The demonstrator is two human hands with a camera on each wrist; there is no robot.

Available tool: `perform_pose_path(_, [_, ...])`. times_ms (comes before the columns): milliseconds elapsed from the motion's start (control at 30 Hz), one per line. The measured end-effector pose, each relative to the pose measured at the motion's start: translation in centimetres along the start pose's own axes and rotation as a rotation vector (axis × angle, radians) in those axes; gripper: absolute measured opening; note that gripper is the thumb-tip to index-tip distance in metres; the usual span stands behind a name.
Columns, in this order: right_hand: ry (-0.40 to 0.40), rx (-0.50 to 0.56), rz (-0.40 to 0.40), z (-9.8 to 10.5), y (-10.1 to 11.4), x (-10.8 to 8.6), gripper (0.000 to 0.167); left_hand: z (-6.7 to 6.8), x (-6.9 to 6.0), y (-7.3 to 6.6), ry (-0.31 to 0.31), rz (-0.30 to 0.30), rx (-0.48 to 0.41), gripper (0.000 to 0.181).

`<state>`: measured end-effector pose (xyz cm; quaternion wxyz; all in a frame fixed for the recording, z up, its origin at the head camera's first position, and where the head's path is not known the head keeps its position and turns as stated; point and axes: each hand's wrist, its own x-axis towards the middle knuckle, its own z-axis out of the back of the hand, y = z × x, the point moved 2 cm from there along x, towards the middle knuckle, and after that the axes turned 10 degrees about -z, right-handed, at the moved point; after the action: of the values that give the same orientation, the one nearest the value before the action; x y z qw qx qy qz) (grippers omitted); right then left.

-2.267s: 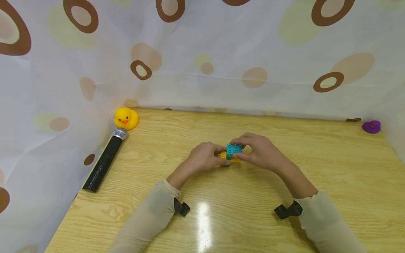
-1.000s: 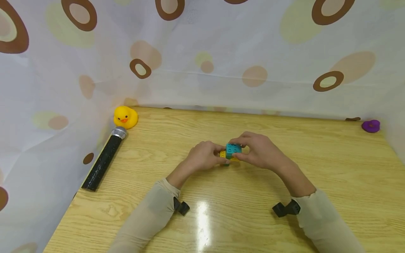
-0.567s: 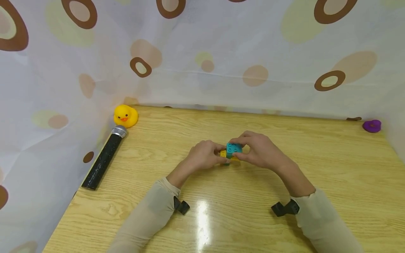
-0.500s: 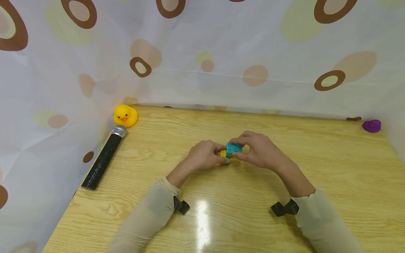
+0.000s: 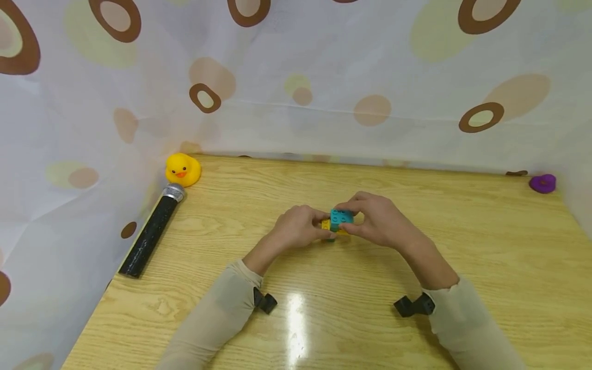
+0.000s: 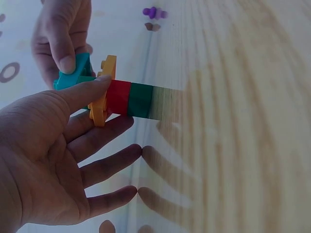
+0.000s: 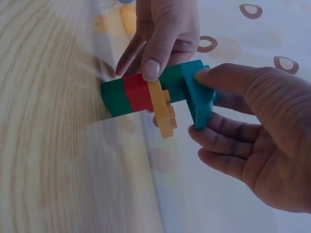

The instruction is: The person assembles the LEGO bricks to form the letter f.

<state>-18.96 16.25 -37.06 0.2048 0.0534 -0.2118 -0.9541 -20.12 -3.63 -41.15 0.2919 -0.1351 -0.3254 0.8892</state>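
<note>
A small tower of toy building bricks stands on the table. From the bottom, the right wrist view shows a dark green brick [image 7: 115,98], a red brick [image 7: 137,92], a yellow plate [image 7: 160,109] jutting out sideways, and another green brick [image 7: 172,80]. On top sits a turquoise brick [image 5: 341,218] with a curved, overhanging side. My left hand [image 5: 298,227] pinches the tower around the yellow plate and red brick, its other fingers spread with tips at the table. My right hand [image 5: 379,221] pinches the turquoise brick between thumb and fingers. Whether that brick is fully seated I cannot tell.
At the left edge of the wooden table [image 5: 231,318], a black microphone [image 5: 151,234] lies beside a yellow rubber duck [image 5: 183,169]. A small purple toy [image 5: 543,183] sits in the far right corner. Spotted sheeting [image 5: 296,61] rises behind and at the sides.
My right forearm has shifted very slightly to the left. Both hands keep the same hold on the bricks, and the tower stays in place.
</note>
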Motion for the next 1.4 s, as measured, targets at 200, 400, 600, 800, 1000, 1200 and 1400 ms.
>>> perform_pose_path(200, [-0.022,0.025,-0.018,-0.1,-0.4,-0.2,0.038,0.0,0.2,-0.2,0.002,-0.015,0.008,0.052])
perform_pose_path(400, [-0.023,0.065,-0.043,-0.2,-0.6,-0.4,0.038,-0.1,0.3,-0.3,0.008,-0.008,0.023,0.052])
perform_pose_path(600, [-0.027,0.078,-0.045,-0.3,-0.7,-0.5,0.037,-0.2,0.3,-0.3,0.015,0.002,0.025,0.054])
perform_pose_path(800, [-0.029,0.127,0.001,-0.5,-1.0,-0.3,0.039,-0.2,0.2,-0.3,0.01,0.007,0.049,0.052])
perform_pose_path(1000, [0.001,0.174,0.051,-0.2,-2.1,-0.3,0.047,-0.3,0.5,-0.5,-0.001,-0.038,0.026,0.048])
perform_pose_path(1200, [0.014,0.32,0.016,0.3,-3.2,-0.6,0.049,-0.1,0.5,-0.8,-0.048,-0.036,-0.068,0.048])
perform_pose_path(1400, [0.035,0.458,-0.003,0.6,-3.7,-0.8,0.046,0.6,0.3,-1.2,-0.099,-0.02,-0.231,0.058])
